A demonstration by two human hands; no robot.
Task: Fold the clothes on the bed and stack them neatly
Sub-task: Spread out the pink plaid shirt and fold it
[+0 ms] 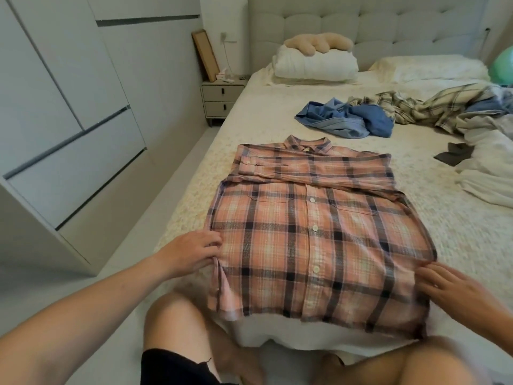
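Note:
A pink plaid shirt [319, 232] lies face up on the bed [249, 120], buttoned, with its sleeves folded across the chest below the collar. Its hem hangs over the bed's near edge. My left hand [191, 252] pinches the shirt's left side edge, where the cloth bunches into a fold. My right hand [455, 287] rests on the shirt's right side edge with fingers spread and slightly bent. Farther up the bed lie a crumpled blue shirt [347, 119], a cream plaid shirt [433, 107] and white garments [488, 168].
A dark grey cloth [452, 157] lies beside the white garments. Pillows [313, 65] and a plush toy [319, 43] sit at the headboard. A nightstand [219, 100] stands left of the bed, white wardrobes [55, 107] along the left wall. My knees are at the bed's foot.

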